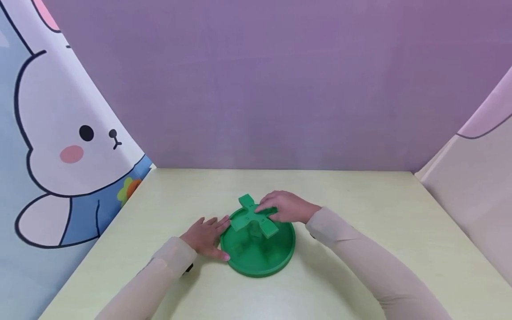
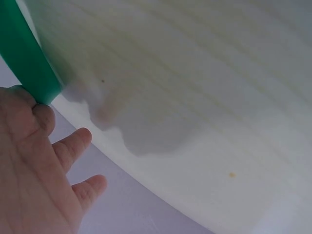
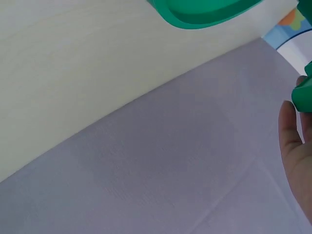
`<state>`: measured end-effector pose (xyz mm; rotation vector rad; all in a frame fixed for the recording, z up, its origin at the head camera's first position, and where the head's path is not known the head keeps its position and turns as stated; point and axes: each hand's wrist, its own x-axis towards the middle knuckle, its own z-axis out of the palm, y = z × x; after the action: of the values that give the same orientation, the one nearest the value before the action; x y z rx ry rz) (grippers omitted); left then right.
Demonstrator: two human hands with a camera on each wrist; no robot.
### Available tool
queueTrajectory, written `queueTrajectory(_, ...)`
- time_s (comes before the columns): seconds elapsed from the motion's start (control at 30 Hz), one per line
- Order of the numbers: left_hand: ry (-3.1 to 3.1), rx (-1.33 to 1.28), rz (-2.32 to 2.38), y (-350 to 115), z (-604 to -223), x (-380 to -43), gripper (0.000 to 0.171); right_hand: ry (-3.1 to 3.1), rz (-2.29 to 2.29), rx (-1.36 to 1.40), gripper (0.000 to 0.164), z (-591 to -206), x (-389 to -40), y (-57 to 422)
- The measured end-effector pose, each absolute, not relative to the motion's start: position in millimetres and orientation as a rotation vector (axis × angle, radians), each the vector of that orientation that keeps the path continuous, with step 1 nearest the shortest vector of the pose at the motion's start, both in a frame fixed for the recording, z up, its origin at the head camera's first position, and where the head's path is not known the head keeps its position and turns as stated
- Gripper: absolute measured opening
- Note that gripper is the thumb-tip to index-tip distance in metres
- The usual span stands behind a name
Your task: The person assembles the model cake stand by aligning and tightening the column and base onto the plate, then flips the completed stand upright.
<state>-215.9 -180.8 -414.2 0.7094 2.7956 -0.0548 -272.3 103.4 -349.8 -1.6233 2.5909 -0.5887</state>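
A shallow green round tray [image 1: 258,272] with a raised rim lies on the table. Over its far part is a green cross-shaped piece [image 1: 253,216] with flat, blocky arms. My right hand [image 1: 288,206] grips one arm of this piece between thumb and fingers; in the right wrist view, the fingers [image 3: 288,127] are at its edge. At the tray's left side, my left hand [image 1: 206,238] lies with fingers spread, thumb and fingertips touching the rim. The left wrist view shows the hand [image 2: 29,161] against the green rim [image 2: 27,53]. Whatever lies under the cross-shaped piece is mostly hidden.
The pale table [image 1: 360,195] reaches back to a purple cloth wall [image 1: 280,89]. On the left hangs a cloth with a cartoon rabbit [image 1: 60,115]. Another light cloth [image 1: 476,178] borders the right side.
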Motion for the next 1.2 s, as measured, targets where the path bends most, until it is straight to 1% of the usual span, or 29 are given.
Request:
queueTrajectory(0.23, 2.809, 0.719, -0.05, -180.4, -414.0, -211.6, 0.103, 2.566, -0.708, -1.518, 0.031, -357.9, -271.0, 103.0)
queueTrajectory(0.37, 2.802, 0.721, -0.048, -176.8, -413.1, -209.6, 0.103, 2.601, -0.678, -1.478, 0.031, -359.6, -264.3, 105.3)
queueTrajectory(0.63, 2.796, 0.715, -0.056, -177.5, -413.7, -210.5, 0.104, 2.71, -0.555, -1.622, 0.035, -363.3, -246.6, 107.3)
queueTrajectory(0.8, 2.803, 0.711, -0.044, -181.1, -414.8, -210.3, 0.104, 2.894, -0.334, -1.734, 0.037, -362.0, -232.7, 101.3)
queueTrajectory(0.87, 2.804, 0.706, -0.043, -182.2, -415.0, -209.9, 0.103, 2.979, -0.295, -1.767, 0.034, -361.3, -228.5, 98.1)
queueTrajectory(1.03, 2.801, 0.713, -0.013, -181.9, -414.1, -209.4, 0.103, 3.179, -0.422, -1.79, 0.016, -358.2, -228.4, 96.7)
queueTrajectory(1.07, 2.801, 0.714, -0.009, -181.6, -413.8, -209.5, 0.103, 3.193, -0.434, -1.799, 0.016, -356.7, -229.9, 97.4)
queueTrajectory(1.2, 2.804, 0.717, -0.033, -182.4, -413.1, -210.1, 0.103, 3.098, -0.336, -1.806, 0.029, -350.9, -236.8, 100.0)
